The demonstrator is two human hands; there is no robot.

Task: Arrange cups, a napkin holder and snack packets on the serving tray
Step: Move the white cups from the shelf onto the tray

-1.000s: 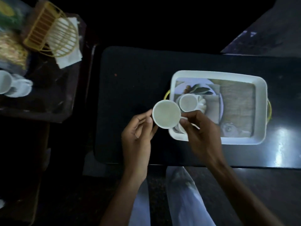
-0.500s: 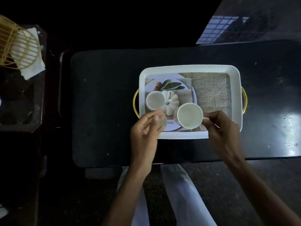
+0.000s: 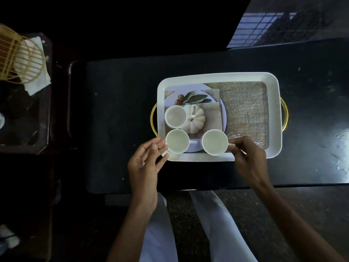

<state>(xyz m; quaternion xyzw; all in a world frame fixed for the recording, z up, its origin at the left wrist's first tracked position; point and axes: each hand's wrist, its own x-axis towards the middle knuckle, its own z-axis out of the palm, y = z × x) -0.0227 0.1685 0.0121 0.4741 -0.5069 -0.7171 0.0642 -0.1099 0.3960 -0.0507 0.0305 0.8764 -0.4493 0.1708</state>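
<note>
A white serving tray with gold handles lies on the dark table. Three white cups stand in its left half: one at the back left, one at the front left and one at the front middle. My right hand pinches the handle of the front middle cup. Just left of the front left cup, my left hand hovers with its fingers spread, holding nothing. A gold wire napkin holder with white napkins sits on a side table at the far left.
The side table at the left is dark, and its other contents are hard to make out. The tray's right half shows a bare burlap-print floor. My legs in light trousers are below the table's near edge.
The view has shifted so the tray sits in the centre. My left hand has let go of the front left cup and drawn back a little; my right hand has set its cup down beside it.
</note>
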